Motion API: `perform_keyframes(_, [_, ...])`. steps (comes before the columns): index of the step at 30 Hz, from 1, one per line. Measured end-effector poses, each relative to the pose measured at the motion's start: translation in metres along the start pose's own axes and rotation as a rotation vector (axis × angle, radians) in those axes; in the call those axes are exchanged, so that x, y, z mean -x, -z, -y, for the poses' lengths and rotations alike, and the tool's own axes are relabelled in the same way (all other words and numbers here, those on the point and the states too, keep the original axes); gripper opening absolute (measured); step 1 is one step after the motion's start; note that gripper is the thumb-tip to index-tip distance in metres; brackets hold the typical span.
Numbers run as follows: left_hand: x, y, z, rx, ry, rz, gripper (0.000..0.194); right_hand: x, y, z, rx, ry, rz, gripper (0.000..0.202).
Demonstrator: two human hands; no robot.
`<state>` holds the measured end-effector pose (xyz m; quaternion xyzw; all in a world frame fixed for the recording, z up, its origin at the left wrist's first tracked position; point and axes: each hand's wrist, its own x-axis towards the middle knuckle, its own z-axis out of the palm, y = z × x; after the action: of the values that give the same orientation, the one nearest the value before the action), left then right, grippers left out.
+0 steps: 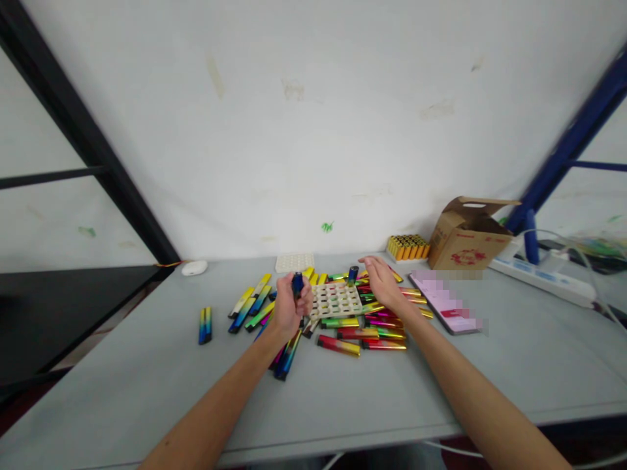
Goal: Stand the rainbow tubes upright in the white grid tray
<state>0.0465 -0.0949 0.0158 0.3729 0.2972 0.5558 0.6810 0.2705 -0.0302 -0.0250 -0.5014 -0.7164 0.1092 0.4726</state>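
A cream tray with rows of holes (pixel 337 300) lies amid many shiny, multicoloured tubes. My left hand (pixel 291 301), at the tray's left side, is closed round a dark blue tube (pixel 298 282) whose end shows above the fingers. One dark blue tube (pixel 353 274) stands upright at the tray's back right corner. Just right of it is my right hand (pixel 381 279), fingers stretched out, holding nothing that I can see. Red and yellow tubes (pixel 339 345) lie in front of the tray, and yellow and blue ones (pixel 242 315) lie to the left.
A second cream tray (pixel 294 263) lies by the wall. At the back right are a block of orange cylinders (pixel 410 247), an open cardboard box (pixel 465 238) and a power strip (pixel 543 277). A phone (pixel 445 303) lies right of the tubes; a white case (pixel 194 267) sits back left.
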Motion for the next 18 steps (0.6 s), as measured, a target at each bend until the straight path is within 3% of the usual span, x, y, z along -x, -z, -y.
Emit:
perform_keyframes(4, [0.001, -0.001, -0.003, 0.05, -0.016, 0.046, 0.039, -0.002, 0.001, -0.001, -0.001, 0.002, -0.033, 0.054])
perform_keyframes(11, [-0.004, -0.003, 0.003, -0.049, -0.112, -0.002, 0.009, -0.004, 0.009, 0.007, -0.013, 0.057, -0.216, 0.047])
perform_keyframes(14, [-0.002, -0.003, 0.006, -0.13, -0.083, 0.056, 0.021, 0.0, 0.014, 0.02, 0.003, 0.112, -0.261, 0.04])
perform_keyframes(18, [0.0, -0.003, 0.009, -0.218, -0.042, 0.13, 0.036, 0.006, 0.021, 0.043, -0.025, 0.234, -0.189, 0.034])
